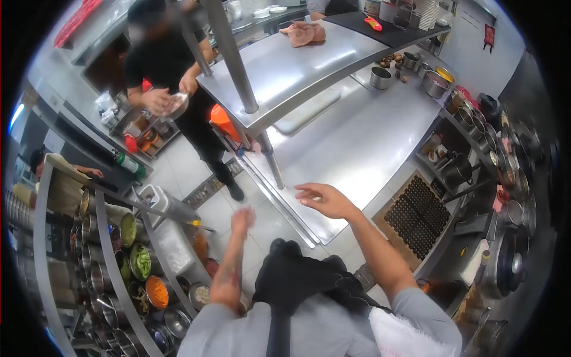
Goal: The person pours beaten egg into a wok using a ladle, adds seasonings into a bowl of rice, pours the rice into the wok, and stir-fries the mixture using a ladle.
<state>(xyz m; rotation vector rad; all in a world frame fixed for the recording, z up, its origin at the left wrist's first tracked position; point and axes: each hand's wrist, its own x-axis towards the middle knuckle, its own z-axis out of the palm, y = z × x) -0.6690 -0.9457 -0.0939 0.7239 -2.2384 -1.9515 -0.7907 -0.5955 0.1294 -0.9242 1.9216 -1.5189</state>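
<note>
My left hand point(242, 218) is raised in front of my body over the tiled floor, its fingers smeared by motion. Near the corner of the steel counter point(357, 143), my right hand point(324, 200) hovers with fingers stretched out and slightly apart, nothing in it. Whether it touches the counter I cannot tell. A steel shelf post point(272, 160) stands just beyond my right hand. On the counter under the raised shelf lies a white cutting board point(309, 110). A pinkish-brown, folded-looking item point(303, 34) rests on the raised shelf point(238, 89).
Ahead on the left, a person in black point(160, 65) holds a small bowl point(177, 106). Metal food containers point(157, 293) fill the rack at left. A stove with pans point(508, 262) runs along the right. A black rubber mat point(416, 217) and an orange bucket point(225, 122) stand nearby.
</note>
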